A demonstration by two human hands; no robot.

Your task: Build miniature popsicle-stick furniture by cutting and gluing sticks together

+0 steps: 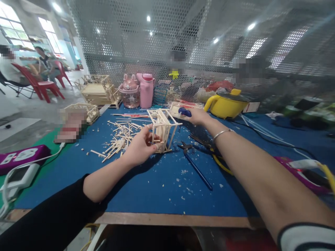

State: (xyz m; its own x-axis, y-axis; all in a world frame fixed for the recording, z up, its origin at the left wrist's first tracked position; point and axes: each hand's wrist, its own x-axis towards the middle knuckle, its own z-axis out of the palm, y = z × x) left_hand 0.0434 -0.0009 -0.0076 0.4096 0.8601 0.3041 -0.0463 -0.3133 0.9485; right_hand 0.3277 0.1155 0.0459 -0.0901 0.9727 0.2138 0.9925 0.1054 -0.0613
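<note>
My left hand (142,144) is closed around the lower left side of a small upright frame of thin wooden sticks (162,116), with its thumb and fingers at the posts. The frame stands on the blue table mat. Beyond it to the right, my right hand (196,116) reaches far across the table, fingers wrapped round a dark blue tool (184,112); most of that tool is hidden, so its kind is unclear. A pile of short loose sticks (123,137) lies left of the frame. Blue-handled pliers (197,170) lie between my forearms.
At the back stand a pink jug (146,90), a pink bottle (131,92) and a yellow electric pot (227,104). Finished-looking stick models (98,90) sit at back left. A phone (72,125), power strips (26,158) and cables lie at the sides. A perforated metal screen (136,42) rises behind.
</note>
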